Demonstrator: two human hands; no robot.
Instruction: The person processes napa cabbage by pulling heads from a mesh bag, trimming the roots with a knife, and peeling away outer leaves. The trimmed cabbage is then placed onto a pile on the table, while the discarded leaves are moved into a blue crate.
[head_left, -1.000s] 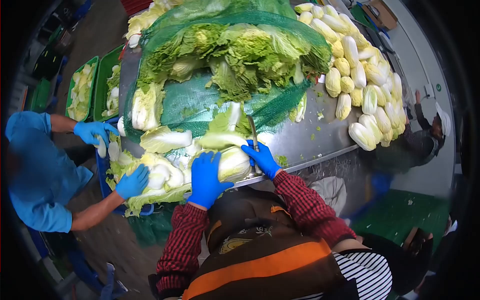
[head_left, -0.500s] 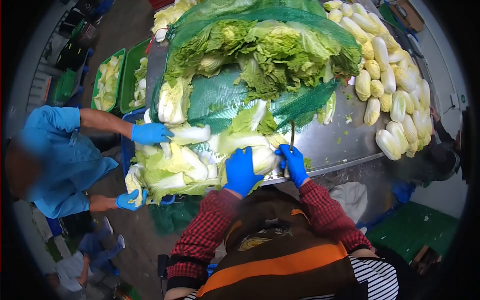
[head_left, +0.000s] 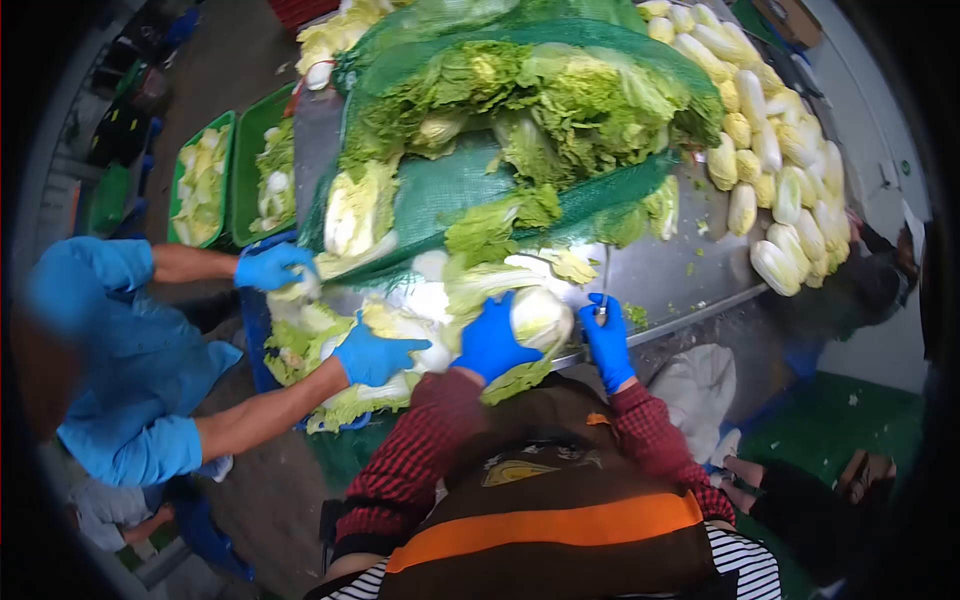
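Observation:
My left hand (head_left: pixel 494 341), in a blue glove, is wrapped over a napa cabbage (head_left: pixel 543 319) at the table's front edge. The cabbage lies on its side, its pale base towards my right hand and loose outer leaves around it. My right hand (head_left: pixel 608 345), also gloved in blue, is closed round the handle of a knife (head_left: pixel 601 309). Its thin blade points away from me over the metal table, apart from the cabbage. Left of my left hand, a co-worker's gloved hand (head_left: pixel 380 350) rests on loose cabbage leaves (head_left: pixel 340 400).
A green mesh sack (head_left: pixel 440 195) holding leafy cabbages covers the middle of the metal table (head_left: pixel 690 265). Trimmed cabbages (head_left: pixel 790 210) are piled at the right. Green crates (head_left: pixel 234 190) with leaves stand at the left. The co-worker's other hand (head_left: pixel 275 267) is by the table's left edge.
The cabbage under my left hand now shows its base more fully. My right hand and the knife have shifted right, away from it. The co-worker's nearer hand has moved right onto the leaves.

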